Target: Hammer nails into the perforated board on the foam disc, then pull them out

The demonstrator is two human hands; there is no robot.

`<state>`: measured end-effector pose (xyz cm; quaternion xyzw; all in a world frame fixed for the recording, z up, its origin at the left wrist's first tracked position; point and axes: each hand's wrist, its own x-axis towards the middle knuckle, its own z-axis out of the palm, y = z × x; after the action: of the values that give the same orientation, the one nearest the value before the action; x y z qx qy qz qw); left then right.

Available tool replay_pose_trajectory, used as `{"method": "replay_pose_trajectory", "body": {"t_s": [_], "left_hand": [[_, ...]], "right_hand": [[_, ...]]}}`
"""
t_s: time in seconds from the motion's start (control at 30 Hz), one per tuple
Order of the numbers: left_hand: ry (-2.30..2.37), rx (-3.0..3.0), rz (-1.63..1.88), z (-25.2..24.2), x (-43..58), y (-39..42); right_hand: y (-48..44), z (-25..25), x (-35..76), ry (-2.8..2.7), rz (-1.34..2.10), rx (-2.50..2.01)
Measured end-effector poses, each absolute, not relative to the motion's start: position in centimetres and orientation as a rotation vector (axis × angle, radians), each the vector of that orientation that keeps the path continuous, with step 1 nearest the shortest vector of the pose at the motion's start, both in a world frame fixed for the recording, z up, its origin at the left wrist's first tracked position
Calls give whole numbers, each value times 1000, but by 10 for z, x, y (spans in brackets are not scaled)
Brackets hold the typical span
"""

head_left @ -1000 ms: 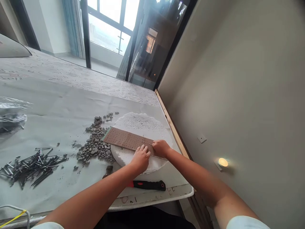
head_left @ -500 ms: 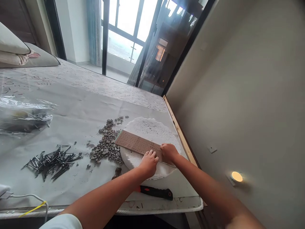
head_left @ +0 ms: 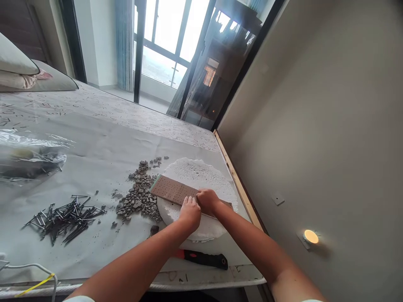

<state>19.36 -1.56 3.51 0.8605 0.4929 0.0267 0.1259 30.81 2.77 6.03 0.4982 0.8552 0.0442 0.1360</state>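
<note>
A brown perforated board (head_left: 170, 189) lies across a round white foam disc (head_left: 201, 176) on a grey sheet-covered surface (head_left: 94, 142). My left hand (head_left: 190, 212) rests on the board's near edge with its fingers curled against it. My right hand (head_left: 207, 199) sits right beside it on top of the board, fingers closed down on it. Both hands press near the board's middle. The board's right end shows past my right wrist.
A pile of grey stone chips (head_left: 138, 197) lies left of the disc. Several dark nails (head_left: 63, 216) are scattered further left. A hammer with a red and black handle (head_left: 201, 259) lies near the front edge. A clear plastic bag (head_left: 28, 157) sits far left; a wall stands right.
My right hand has slid left along the board and now sits close against my left hand. The view has shifted slightly.
</note>
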Motion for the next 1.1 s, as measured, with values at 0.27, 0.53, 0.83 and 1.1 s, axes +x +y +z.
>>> {"method": "replay_pose_trajectory", "body": {"t_s": [0.27, 0.53, 0.83, 1.1], "left_hand": [[1456, 2459, 87, 30, 198, -16], [1450, 2512, 57, 41, 194, -13], [1362, 2600, 174, 45, 181, -7], [1499, 2354, 574, 67, 155, -3]], "right_hand": [[33, 56, 303, 2471, 80, 1415], [44, 83, 311, 2484, -21, 1644], [48, 96, 316, 2545, -238, 1835], [33, 129, 310, 2610, -713, 1797]]}}
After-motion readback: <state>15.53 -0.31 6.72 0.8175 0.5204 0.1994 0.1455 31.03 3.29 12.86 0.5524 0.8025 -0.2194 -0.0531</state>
